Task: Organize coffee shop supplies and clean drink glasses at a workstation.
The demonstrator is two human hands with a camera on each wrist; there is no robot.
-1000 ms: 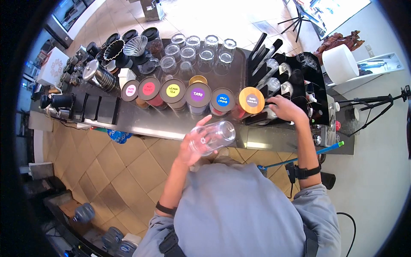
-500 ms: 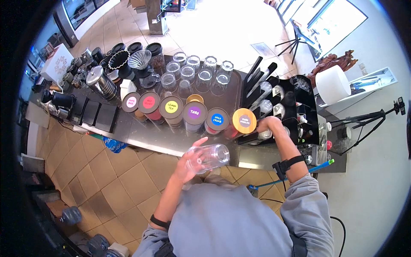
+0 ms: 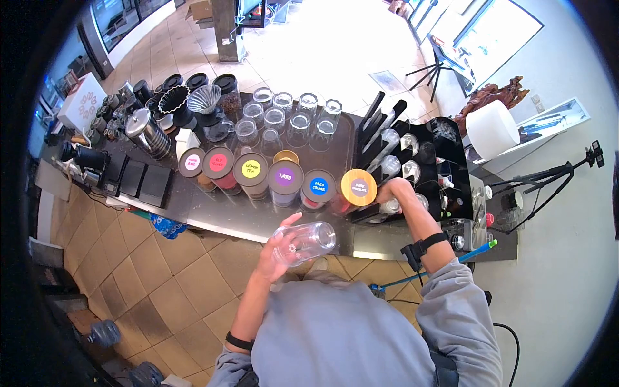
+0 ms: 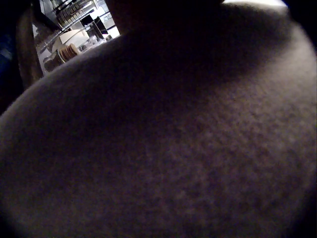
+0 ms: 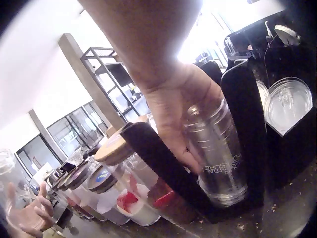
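Note:
My left hand grips a clear plastic cup lying on its side in the air, just in front of the steel counter. My right hand reaches into the black cup rack beside the wooden-lidded jar. In the right wrist view that hand has its fingers wrapped round a stack of clear cups standing in a slot of the rack. The left wrist view is dark, covered by grey cloth.
A row of jars with coloured lid labels lines the counter. Behind them stand several upturned glasses. A steel French press, drippers and black scales sit at the left. A white roll stands right of the rack.
My right hand has drawn nearer, from the rack's middle slots to the front slot by the wooden lid, and closed round the cup stack. The left hand still holds its cup.

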